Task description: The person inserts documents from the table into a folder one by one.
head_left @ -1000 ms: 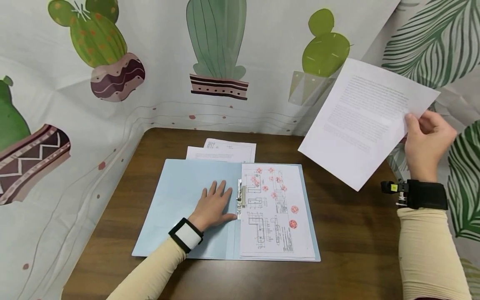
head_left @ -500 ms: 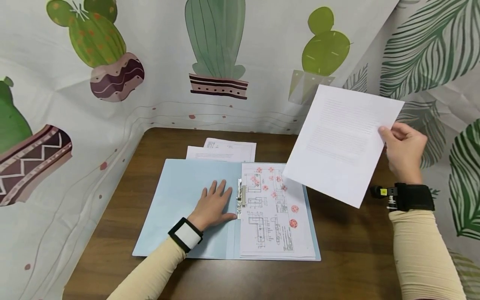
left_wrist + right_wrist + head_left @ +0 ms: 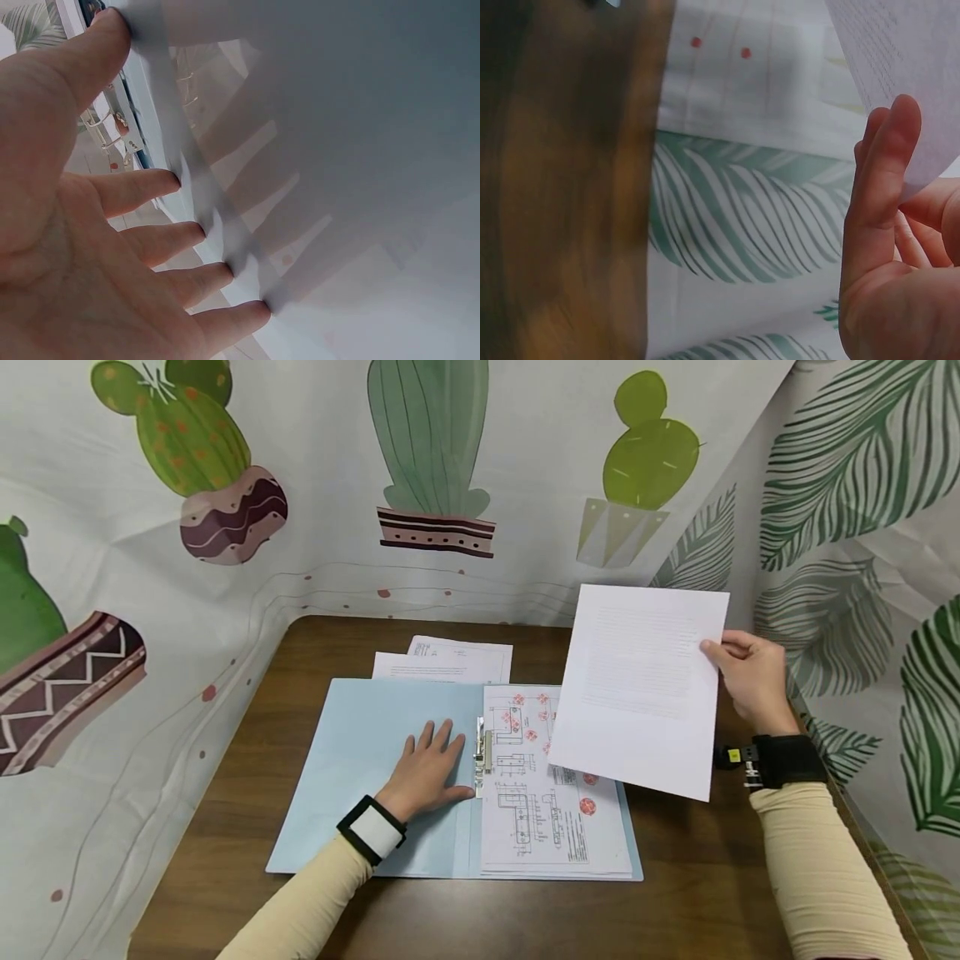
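Observation:
A light blue folder [image 3: 390,718] lies spread on the table, with a metal clip [image 3: 483,756] along its fold. My left hand [image 3: 426,772] rests flat on the folder's left cover, fingers spread and thumb tip beside the clip. In the left wrist view its fingertips [image 3: 251,309] touch the glossy cover. On the folder's right side sits a stack of drawings [image 3: 517,827] with red stamps. My right hand [image 3: 753,681] pinches the right edge of a printed sheet of paper [image 3: 637,693] between thumb and fingers. The raised sheet overlaps the upper right of the drawings in the head view.
Behind the folder, partly under its top edge, lie more printed papers [image 3: 450,664]. The brown wooden table [image 3: 480,914] ends at a white curtain [image 3: 315,485] printed with cacti and leaves at the back and sides.
My right hand has brought the sheet left and down from beyond the table's right side, turning it more upright, to over the folder's right part. My left hand has stayed in place.

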`<action>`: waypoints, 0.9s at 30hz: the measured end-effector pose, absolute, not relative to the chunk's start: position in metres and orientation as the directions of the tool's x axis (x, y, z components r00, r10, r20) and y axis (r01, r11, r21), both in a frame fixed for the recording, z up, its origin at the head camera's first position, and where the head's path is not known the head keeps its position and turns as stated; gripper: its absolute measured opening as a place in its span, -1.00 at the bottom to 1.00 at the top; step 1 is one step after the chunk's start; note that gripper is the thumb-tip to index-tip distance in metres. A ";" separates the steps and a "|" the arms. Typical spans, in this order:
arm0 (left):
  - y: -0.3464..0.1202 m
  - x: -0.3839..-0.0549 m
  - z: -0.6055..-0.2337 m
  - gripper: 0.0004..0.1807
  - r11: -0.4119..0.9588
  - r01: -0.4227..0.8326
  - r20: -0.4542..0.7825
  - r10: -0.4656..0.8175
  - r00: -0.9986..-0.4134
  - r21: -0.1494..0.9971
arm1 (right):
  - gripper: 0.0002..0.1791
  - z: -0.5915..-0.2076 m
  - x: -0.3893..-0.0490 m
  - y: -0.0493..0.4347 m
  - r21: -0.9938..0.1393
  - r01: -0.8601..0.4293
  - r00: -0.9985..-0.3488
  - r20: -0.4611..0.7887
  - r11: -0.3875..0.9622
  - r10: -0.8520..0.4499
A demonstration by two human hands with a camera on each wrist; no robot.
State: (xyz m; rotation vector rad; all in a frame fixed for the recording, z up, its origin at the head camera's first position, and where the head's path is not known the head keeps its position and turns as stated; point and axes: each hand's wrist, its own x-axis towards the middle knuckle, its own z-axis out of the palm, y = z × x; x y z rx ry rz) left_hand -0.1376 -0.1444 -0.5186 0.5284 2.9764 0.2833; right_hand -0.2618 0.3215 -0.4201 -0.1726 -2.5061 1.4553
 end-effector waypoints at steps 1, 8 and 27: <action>-0.145 -0.137 -0.519 0.02 0.922 0.331 -0.071 0.350 -0.934 0.202 | -0.57 -0.422 -0.262 0.320 -0.872 -0.021 -0.968 0.139 0.490 0.207; -0.144 -0.137 -0.516 0.01 0.921 0.340 -0.075 0.360 -0.930 0.192 | -0.59 -0.439 -0.259 0.308 -0.878 -0.028 -0.981 0.117 0.478 0.157; -0.143 -0.136 -0.514 0.01 0.925 0.328 -0.081 0.348 -0.934 0.193 | -0.58 -0.476 -0.254 0.279 -0.914 0.041 -0.999 -0.037 0.403 0.019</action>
